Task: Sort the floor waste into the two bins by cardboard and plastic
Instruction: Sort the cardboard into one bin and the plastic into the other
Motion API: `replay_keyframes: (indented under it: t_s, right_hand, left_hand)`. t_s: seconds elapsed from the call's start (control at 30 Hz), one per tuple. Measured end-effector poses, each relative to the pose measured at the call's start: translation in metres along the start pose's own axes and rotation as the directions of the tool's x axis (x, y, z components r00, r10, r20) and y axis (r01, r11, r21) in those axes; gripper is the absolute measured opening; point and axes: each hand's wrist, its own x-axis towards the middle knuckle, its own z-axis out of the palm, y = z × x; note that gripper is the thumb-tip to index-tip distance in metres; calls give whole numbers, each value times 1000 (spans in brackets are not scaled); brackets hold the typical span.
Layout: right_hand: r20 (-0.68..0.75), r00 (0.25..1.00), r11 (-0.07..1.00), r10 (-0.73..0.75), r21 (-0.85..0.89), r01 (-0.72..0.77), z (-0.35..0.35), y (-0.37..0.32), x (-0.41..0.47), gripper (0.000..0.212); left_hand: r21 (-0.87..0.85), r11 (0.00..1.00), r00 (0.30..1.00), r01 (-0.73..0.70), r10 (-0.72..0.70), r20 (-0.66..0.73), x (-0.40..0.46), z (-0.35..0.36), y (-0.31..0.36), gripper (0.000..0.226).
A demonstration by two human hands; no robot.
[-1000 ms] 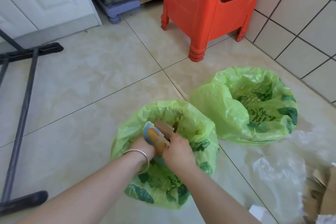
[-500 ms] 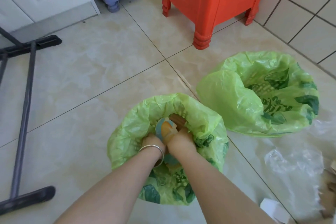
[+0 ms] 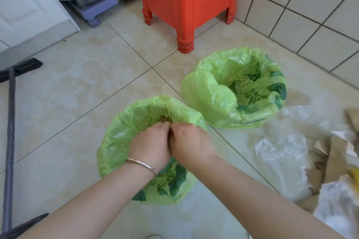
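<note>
Fingers (image 3: 163, 125) press brown cardboard (image 3: 165, 119) into crinkly green-lined bin (image 3: 120, 132).

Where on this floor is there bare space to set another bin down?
Bare tile lies between the near bin, the black stand and the red stool. The right is crowded: clear plastic and cardboard scraps beside the far bin.
</note>
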Motion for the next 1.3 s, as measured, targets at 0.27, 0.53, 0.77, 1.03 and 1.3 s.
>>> replay_keyframes:
  t_s: [0.27, 0.53, 0.77, 1.03, 1.3]
  right_hand:
    - [-348, 912, 949, 218, 295, -114, -48, 113, -86, 25]
    - [2, 749, 587, 662, 621, -520, 33, 229, -170, 15]
    - [97, 668, 573, 738, 432, -696, 106, 277, -242, 24]
    - [197, 820, 837, 537, -5, -547, 118, 295, -258, 53]
    - [205, 876, 878, 437, -308, -366, 116, 309, -250, 86]
  left_hand:
    - [-121, 886, 894, -448, 446, -49, -1, -2, 129, 7]
    - [-298, 943, 847, -146, 275, 455, -1, 140, 209, 29]
    - [-88, 994, 855, 65, -10, 519, -38, 251, 219, 92]
    - [-129, 990, 948, 48, -4, 320, -53, 277, 224, 107]
    - [-277, 939, 901, 203, -67, 430, -28, 272, 213, 27]
